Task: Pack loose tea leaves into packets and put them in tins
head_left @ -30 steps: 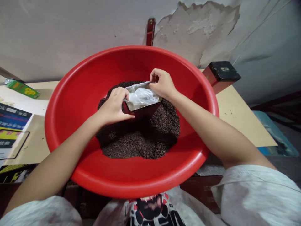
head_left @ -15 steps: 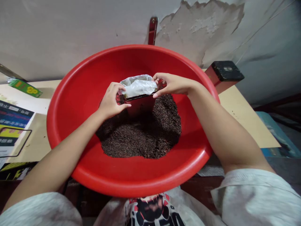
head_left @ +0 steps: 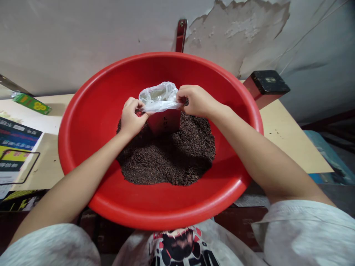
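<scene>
A big red plastic basin [head_left: 83, 122] holds a heap of dark brown loose tea leaves [head_left: 169, 159]. A dark red rectangular box [head_left: 163, 122] stands upright in the heap, lined with a clear plastic bag [head_left: 159, 96] that puffs out of its top. My left hand [head_left: 131, 117] pinches the bag's left edge at the box rim. On the other side my right hand [head_left: 194, 99] is closed on the bag's right edge. Both hands hold the bag and box above the leaves.
The basin rests on a beige table [head_left: 288, 140] against a peeling wall. A red box with a black lid [head_left: 266, 83] stands at the right, a green packet [head_left: 31, 104] and printed sheets [head_left: 16, 147] at the left. A red bracket [head_left: 181, 35] is behind the basin.
The box has been tipped from lying slanted in the leaves to standing upright and lifted a little. Both hands shifted to the bag's edges, and the bag now bulges upward.
</scene>
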`<state>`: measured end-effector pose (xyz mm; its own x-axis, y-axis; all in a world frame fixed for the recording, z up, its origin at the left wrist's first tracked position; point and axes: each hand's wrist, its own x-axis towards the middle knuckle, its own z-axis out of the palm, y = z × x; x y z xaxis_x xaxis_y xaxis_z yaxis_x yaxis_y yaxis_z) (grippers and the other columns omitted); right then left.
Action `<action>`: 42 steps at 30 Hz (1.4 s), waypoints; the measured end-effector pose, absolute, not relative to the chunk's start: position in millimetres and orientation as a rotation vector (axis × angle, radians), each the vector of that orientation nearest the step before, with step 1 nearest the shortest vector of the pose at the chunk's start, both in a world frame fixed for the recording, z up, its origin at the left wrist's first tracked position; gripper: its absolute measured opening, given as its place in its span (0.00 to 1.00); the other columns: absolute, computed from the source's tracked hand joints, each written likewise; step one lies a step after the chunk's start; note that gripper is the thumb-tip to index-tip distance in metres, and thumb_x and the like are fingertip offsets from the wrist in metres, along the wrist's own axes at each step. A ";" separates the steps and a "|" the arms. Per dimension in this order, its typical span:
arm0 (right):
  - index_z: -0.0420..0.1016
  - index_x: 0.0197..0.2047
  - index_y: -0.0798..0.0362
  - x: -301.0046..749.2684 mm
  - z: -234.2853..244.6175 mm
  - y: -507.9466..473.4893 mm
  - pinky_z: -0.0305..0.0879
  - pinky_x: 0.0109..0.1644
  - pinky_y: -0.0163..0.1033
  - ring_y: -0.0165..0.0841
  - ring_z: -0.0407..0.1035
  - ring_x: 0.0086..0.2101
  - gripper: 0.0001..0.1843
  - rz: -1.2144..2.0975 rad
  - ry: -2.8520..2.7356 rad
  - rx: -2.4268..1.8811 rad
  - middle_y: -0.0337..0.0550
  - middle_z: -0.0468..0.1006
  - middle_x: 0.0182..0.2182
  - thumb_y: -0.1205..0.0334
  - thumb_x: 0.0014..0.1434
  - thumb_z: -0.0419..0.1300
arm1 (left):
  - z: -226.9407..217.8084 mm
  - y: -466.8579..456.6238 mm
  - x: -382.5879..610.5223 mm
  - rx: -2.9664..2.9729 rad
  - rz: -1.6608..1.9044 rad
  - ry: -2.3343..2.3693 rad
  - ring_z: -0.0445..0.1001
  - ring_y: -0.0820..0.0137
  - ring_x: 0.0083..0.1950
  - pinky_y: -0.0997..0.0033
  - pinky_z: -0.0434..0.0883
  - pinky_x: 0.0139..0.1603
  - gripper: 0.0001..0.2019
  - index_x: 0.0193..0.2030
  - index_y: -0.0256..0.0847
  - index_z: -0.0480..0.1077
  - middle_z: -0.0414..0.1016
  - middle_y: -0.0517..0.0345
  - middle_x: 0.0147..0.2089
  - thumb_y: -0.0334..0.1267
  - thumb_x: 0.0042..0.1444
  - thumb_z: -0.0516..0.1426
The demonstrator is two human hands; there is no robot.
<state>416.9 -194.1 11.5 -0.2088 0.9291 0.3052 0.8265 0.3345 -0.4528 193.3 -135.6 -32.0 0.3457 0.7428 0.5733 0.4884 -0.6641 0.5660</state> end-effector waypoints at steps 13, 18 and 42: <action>0.69 0.20 0.54 413.1 -4.4 -190.1 0.63 0.38 0.40 0.34 0.68 0.31 0.06 0.329 -1.922 -1.870 0.44 0.75 0.29 0.74 0.41 0.61 | -66.8 -153.6 193.0 2.650 1.556 0.708 0.61 0.75 0.24 0.74 0.60 0.26 0.09 0.24 0.42 0.58 0.62 0.64 0.22 0.30 0.51 0.55; 0.71 0.22 0.55 414.4 -0.6 -192.2 0.64 0.37 0.39 0.33 0.68 0.29 0.05 0.499 -1.851 -1.901 0.44 0.75 0.24 0.73 0.40 0.62 | -69.5 -147.7 186.9 3.082 1.454 0.335 0.61 0.74 0.23 0.74 0.60 0.24 0.13 0.22 0.41 0.59 0.62 0.62 0.19 0.35 0.58 0.53; 0.70 0.44 0.57 401.2 -13.0 -173.1 0.59 0.54 0.36 0.30 0.66 0.47 0.19 0.598 -1.605 -1.532 0.45 0.74 0.46 0.76 0.51 0.47 | -45.8 -183.0 210.7 3.006 0.413 0.109 0.71 0.68 0.45 0.66 0.66 0.48 0.10 0.42 0.52 0.71 0.75 0.57 0.41 0.40 0.59 0.50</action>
